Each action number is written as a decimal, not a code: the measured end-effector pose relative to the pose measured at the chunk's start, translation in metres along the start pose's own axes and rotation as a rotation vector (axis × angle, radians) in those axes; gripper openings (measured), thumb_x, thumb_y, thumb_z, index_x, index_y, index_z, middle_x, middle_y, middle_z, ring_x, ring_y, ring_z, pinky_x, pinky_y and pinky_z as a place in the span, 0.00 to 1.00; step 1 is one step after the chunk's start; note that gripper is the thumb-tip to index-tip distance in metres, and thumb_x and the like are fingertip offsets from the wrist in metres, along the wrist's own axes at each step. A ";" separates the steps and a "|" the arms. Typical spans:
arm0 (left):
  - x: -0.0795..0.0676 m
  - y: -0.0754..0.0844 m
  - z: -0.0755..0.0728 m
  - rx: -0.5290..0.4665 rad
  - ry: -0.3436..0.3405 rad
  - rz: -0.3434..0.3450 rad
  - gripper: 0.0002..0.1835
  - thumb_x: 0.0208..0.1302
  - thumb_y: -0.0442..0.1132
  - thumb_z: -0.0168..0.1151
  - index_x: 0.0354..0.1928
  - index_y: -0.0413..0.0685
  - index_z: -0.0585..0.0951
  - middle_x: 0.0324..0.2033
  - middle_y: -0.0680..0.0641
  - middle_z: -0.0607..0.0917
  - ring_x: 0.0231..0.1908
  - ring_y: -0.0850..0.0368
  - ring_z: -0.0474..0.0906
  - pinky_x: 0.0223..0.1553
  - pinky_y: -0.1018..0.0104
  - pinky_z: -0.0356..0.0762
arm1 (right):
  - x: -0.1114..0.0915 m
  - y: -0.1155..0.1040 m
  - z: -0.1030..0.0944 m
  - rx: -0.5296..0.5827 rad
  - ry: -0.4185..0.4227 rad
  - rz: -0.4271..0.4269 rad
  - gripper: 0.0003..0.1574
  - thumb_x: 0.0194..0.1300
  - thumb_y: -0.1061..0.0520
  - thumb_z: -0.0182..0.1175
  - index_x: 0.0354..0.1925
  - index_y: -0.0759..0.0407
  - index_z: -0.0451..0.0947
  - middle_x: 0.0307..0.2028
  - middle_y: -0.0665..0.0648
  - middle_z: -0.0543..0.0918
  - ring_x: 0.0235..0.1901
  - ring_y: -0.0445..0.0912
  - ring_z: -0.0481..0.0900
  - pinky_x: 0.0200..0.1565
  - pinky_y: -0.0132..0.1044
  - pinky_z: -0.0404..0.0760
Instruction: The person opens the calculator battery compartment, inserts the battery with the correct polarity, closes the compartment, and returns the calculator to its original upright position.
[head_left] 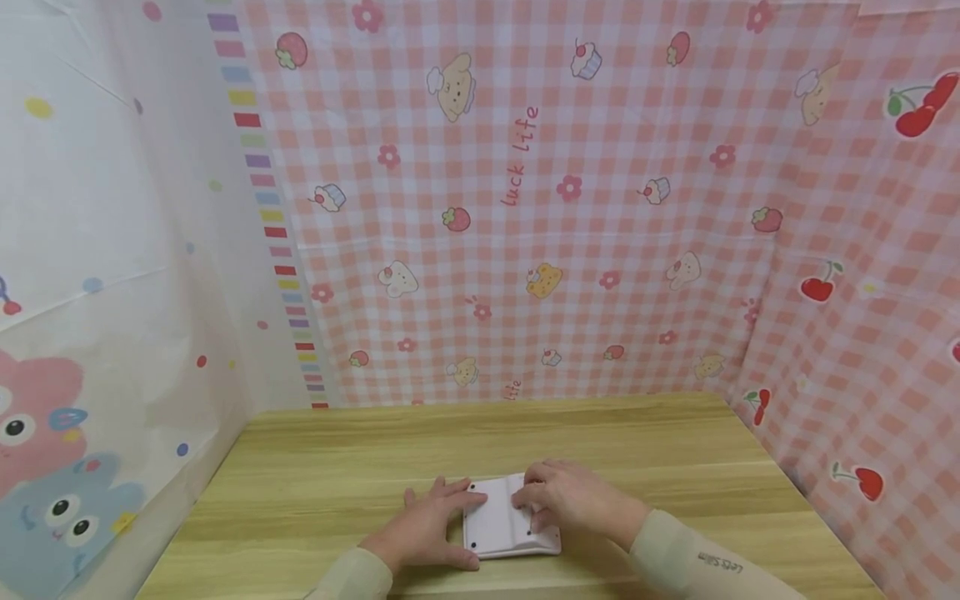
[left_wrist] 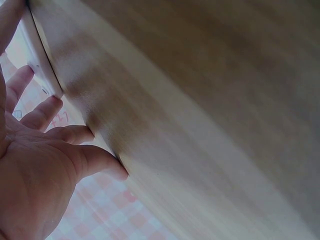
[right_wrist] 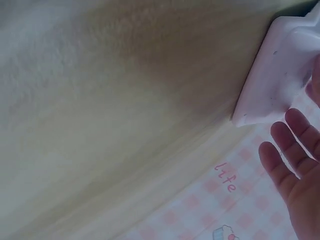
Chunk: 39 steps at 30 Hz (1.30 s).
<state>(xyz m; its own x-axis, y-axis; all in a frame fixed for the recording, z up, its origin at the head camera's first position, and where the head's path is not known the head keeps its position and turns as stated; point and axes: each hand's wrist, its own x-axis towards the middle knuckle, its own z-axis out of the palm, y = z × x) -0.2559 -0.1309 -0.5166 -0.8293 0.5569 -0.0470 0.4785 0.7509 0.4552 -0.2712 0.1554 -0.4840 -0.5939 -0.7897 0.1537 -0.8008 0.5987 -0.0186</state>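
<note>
A flat white plastic device [head_left: 491,521] lies on the wooden table, with dark screw holes at its corners and a raised band across its back. It looks like the back of a calculator, but its front is hidden. My left hand [head_left: 423,525] spreads along its left side, thumb by the near corner and a finger over the top. In the left wrist view, fingertips touch the device's edge [left_wrist: 42,70], while other fingers rest on the table. My right hand [head_left: 573,496] touches the raised part with thumb and forefinger; its other fingers [right_wrist: 295,160] extend loosely beside the device.
The light wooden table [head_left: 337,450] stretches around the device. Behind it hangs a pink checked cloth [head_left: 480,250], with a white patterned sheet [head_left: 150,333] at left and a cherry-printed cloth [head_left: 885,333] at right.
</note>
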 end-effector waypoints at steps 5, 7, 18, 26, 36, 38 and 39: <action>0.001 -0.001 0.000 -0.001 -0.005 -0.006 0.46 0.43 0.69 0.73 0.69 0.72 0.70 0.75 0.47 0.63 0.72 0.25 0.52 0.56 0.11 0.42 | 0.004 -0.009 -0.006 0.404 -0.026 0.404 0.31 0.66 0.42 0.64 0.61 0.56 0.76 0.49 0.55 0.84 0.47 0.47 0.82 0.49 0.45 0.84; 0.001 -0.002 -0.001 -0.005 -0.005 -0.008 0.46 0.43 0.69 0.73 0.68 0.73 0.70 0.75 0.47 0.63 0.72 0.24 0.52 0.56 0.11 0.42 | 0.007 -0.011 -0.007 0.564 0.010 0.588 0.32 0.66 0.42 0.63 0.60 0.62 0.76 0.47 0.59 0.85 0.46 0.50 0.83 0.46 0.47 0.84; 0.000 0.000 -0.001 0.009 -0.002 -0.003 0.47 0.43 0.69 0.73 0.69 0.72 0.70 0.75 0.47 0.64 0.72 0.25 0.53 0.56 0.11 0.42 | 0.007 -0.017 -0.010 0.730 -0.037 0.932 0.53 0.58 0.33 0.66 0.63 0.73 0.68 0.58 0.73 0.77 0.58 0.65 0.77 0.57 0.60 0.78; -0.002 0.003 -0.003 -0.004 -0.002 0.009 0.46 0.43 0.68 0.73 0.68 0.70 0.71 0.74 0.45 0.64 0.72 0.24 0.53 0.56 0.11 0.43 | 0.008 -0.021 -0.008 0.796 -0.069 0.972 0.54 0.53 0.34 0.70 0.58 0.74 0.66 0.43 0.68 0.79 0.26 0.47 0.74 0.24 0.39 0.77; -0.001 0.001 -0.002 0.001 -0.010 -0.004 0.46 0.43 0.68 0.73 0.69 0.72 0.70 0.75 0.47 0.64 0.72 0.25 0.52 0.56 0.11 0.42 | 0.014 -0.024 0.000 0.922 -0.096 1.030 0.37 0.54 0.38 0.71 0.42 0.65 0.69 0.24 0.54 0.73 0.12 0.38 0.57 0.14 0.30 0.60; -0.001 0.001 -0.002 -0.003 -0.012 -0.005 0.46 0.43 0.68 0.73 0.69 0.72 0.70 0.75 0.47 0.64 0.73 0.25 0.52 0.57 0.11 0.42 | 0.015 -0.024 0.000 0.941 -0.099 1.038 0.33 0.55 0.39 0.71 0.39 0.64 0.69 0.20 0.51 0.71 0.11 0.37 0.55 0.14 0.30 0.58; -0.001 0.001 -0.002 -0.004 -0.011 -0.003 0.46 0.43 0.68 0.73 0.69 0.71 0.70 0.75 0.46 0.64 0.72 0.25 0.52 0.56 0.11 0.42 | 0.015 -0.024 0.000 0.955 -0.097 1.038 0.32 0.55 0.40 0.71 0.37 0.63 0.70 0.18 0.50 0.70 0.10 0.37 0.55 0.14 0.30 0.57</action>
<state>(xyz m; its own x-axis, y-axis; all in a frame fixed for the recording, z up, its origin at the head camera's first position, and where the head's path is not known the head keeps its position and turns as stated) -0.2555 -0.1315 -0.5143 -0.8274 0.5586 -0.0581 0.4748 0.7510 0.4589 -0.2611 0.1289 -0.4816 -0.9085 -0.0822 -0.4097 0.2769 0.6159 -0.7376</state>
